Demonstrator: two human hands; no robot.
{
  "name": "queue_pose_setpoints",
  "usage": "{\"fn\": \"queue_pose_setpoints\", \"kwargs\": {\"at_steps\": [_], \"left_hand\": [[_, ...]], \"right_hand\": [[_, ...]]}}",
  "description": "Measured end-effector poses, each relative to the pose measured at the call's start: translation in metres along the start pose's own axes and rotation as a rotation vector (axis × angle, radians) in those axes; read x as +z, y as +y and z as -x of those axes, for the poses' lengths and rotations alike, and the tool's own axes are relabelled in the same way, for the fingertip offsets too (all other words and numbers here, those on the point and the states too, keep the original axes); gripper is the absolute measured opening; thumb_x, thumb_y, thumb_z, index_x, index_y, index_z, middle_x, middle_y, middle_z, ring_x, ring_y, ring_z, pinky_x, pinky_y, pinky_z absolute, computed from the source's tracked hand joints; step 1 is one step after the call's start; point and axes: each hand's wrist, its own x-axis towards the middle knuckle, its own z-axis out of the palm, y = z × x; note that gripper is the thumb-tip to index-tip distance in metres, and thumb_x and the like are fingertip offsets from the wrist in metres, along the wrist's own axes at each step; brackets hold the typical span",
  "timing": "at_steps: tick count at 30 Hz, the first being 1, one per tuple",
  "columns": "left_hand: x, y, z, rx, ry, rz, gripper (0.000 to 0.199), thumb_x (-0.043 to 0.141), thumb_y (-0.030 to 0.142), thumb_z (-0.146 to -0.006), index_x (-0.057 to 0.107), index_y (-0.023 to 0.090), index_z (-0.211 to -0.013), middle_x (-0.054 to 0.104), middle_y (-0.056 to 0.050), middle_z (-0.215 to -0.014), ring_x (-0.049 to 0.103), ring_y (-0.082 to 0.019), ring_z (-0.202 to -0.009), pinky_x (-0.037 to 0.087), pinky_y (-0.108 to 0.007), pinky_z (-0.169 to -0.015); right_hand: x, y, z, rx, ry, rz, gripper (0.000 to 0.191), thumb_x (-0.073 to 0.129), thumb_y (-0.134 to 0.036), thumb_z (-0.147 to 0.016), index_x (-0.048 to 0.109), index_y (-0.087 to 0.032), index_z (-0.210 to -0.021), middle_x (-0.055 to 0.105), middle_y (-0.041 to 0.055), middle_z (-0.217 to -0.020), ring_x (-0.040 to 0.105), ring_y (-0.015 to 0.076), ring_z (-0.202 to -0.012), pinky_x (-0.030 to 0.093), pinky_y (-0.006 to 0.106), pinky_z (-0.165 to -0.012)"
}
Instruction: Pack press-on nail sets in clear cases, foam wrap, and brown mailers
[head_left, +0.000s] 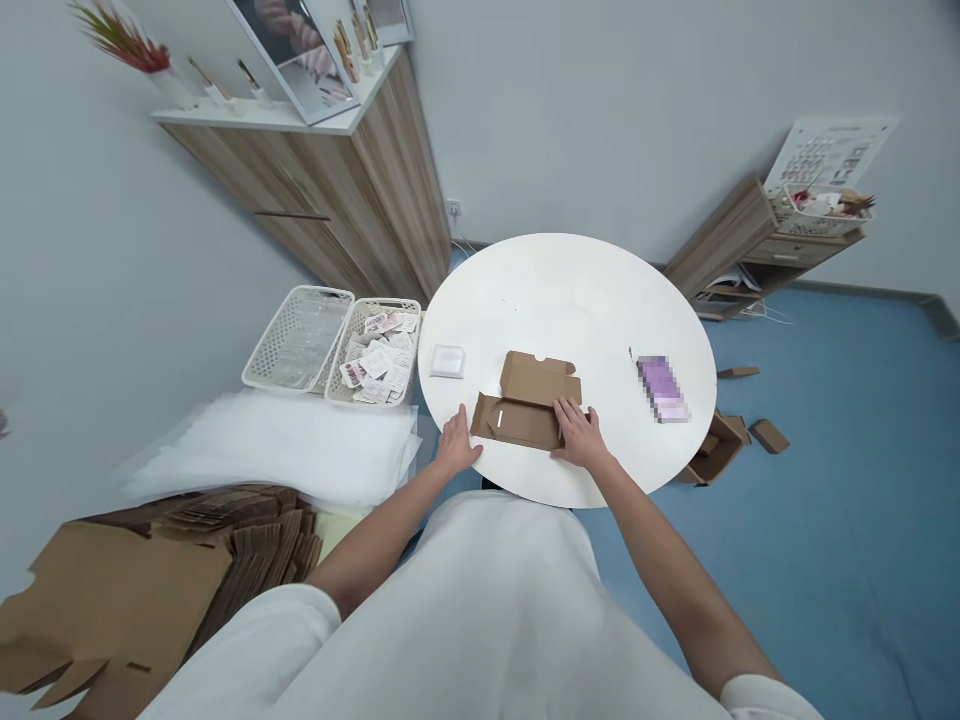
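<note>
A brown cardboard box [525, 422], partly folded, lies on the white round table [540, 290] in front of me. Its lid panel [538, 378] leans away at the back, and a small white strip shows inside near the left end. My right hand [579, 434] grips the box's right end, fingers over the side and thumb near the front edge. Beside the left end is my left hand [457, 446], open, with its fingers stretched forward near the left flap; whether they touch it I cannot tell. A small clear-and-white flat packet [448, 361] lies left of the box.
A pixelated purple item [663, 388] lies on the table's right. Left stand a basket of clear sleeves [259, 350], a basket of printed cards [412, 385], white sheets [270, 445] and stacked flat cardboard [127, 610]. An open carton [712, 455] sits on the floor at right.
</note>
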Motion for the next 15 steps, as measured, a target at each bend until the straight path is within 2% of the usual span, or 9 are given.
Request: {"fn": "queue_pose_setpoints", "kwargs": {"at_steps": [3, 7, 10, 12, 15], "left_hand": [[0.008, -0.011, -0.003, 0.047, 0.041, 0.170, 0.075, 0.055, 0.024, -0.070, 0.019, 0.008, -0.133, 0.046, -0.018, -0.123, 0.044, -0.025, -0.113, 0.034, -0.036, -0.094], [0.008, -0.007, -0.016, -0.028, 0.054, 0.384, 0.050, 0.046, 0.021, -0.077, 0.036, 0.011, -0.125, 0.057, -0.012, -0.108, 0.056, -0.018, -0.093, 0.044, -0.030, -0.080], [0.002, -0.003, -0.019, -0.039, 0.071, 0.414, 0.029, 0.036, 0.021, -0.083, 0.052, 0.014, -0.107, 0.062, -0.008, -0.095, 0.058, -0.017, -0.086, 0.045, -0.029, -0.074], [-0.001, 0.002, -0.017, 0.001, 0.071, 0.401, 0.028, 0.033, 0.023, -0.085, 0.056, 0.015, -0.099, 0.062, -0.007, -0.091, 0.058, -0.017, -0.084, 0.045, -0.030, -0.073], [-0.001, 0.012, -0.009, 0.071, 0.077, 0.370, 0.032, 0.041, 0.029, -0.083, 0.053, 0.015, -0.109, 0.059, -0.009, -0.099, 0.057, -0.017, -0.084, 0.045, -0.030, -0.075]], "right_hand": [[0.002, -0.009, 0.002, 0.010, 0.005, -0.009, 0.101, 0.063, -0.044, -0.060, 0.003, -0.021, -0.138, 0.017, 0.0115, -0.144, 0.008, 0.0278, -0.132, 0.008, 0.052, -0.100], [0.005, -0.019, 0.000, 0.045, 0.005, -0.010, 0.100, 0.063, -0.043, -0.060, 0.004, -0.021, -0.137, 0.019, 0.0121, -0.143, 0.008, 0.0280, -0.132, 0.011, 0.051, -0.099], [0.006, -0.027, -0.001, 0.077, 0.018, -0.011, 0.097, 0.063, -0.042, -0.061, 0.005, -0.022, -0.137, 0.019, 0.0120, -0.143, 0.008, 0.0284, -0.132, 0.013, 0.051, -0.098], [0.007, -0.032, -0.002, 0.077, 0.024, -0.014, 0.097, 0.063, -0.042, -0.061, 0.006, -0.022, -0.137, 0.020, 0.0119, -0.142, 0.009, 0.0281, -0.132, 0.013, 0.051, -0.098], [0.009, -0.039, -0.003, 0.077, 0.020, -0.018, 0.097, 0.062, -0.044, -0.061, 0.007, -0.021, -0.137, 0.020, 0.0122, -0.142, 0.008, 0.0283, -0.132, 0.013, 0.051, -0.098]]}}
